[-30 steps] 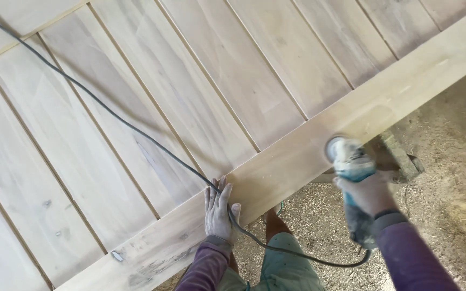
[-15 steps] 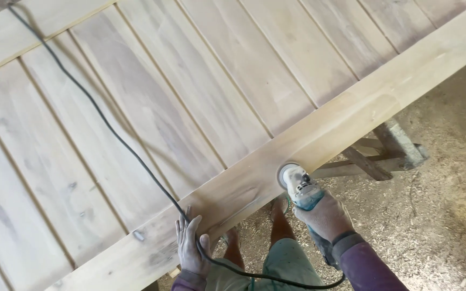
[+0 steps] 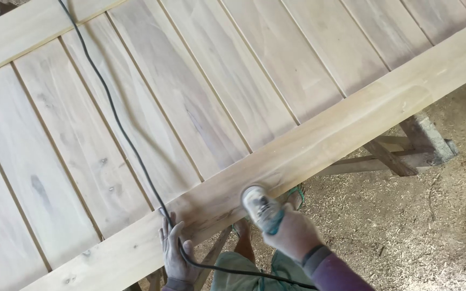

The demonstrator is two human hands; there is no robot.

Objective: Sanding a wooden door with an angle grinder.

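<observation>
Dust-grey sander (image 3: 260, 207), right hand (image 3: 293, 234) fingers gripping it; left hand (image 3: 175, 253) fingers spread on pale plank (image 3: 351, 129).

- Wooden door panel (image 3: 200, 97): pale beige boards with faint grey-brown grain streaks and small dark knots; thin darker lines between the boards.
- Frame rail (image 3: 351, 129): warmer light tan, with yellowish patches toward the far end.
- Power cord (image 3: 115, 116): black, matte.
- Sander (image 3: 261, 207): teal-green body, dusted whitish grey on the head.
- Left hand (image 3: 175, 253): coated in pale grey dust.
- Right hand (image 3: 295, 234): dust-coated likewise; sleeve (image 3: 335, 272) purple with a dark grey cuff.
- Trousers (image 3: 233, 272): muted olive green.
- Floor (image 3: 416, 226): grey-brown, speckled with pale sawdust and shavings.
- Trestle (image 3: 400, 151): weathered brown-grey timber.
</observation>
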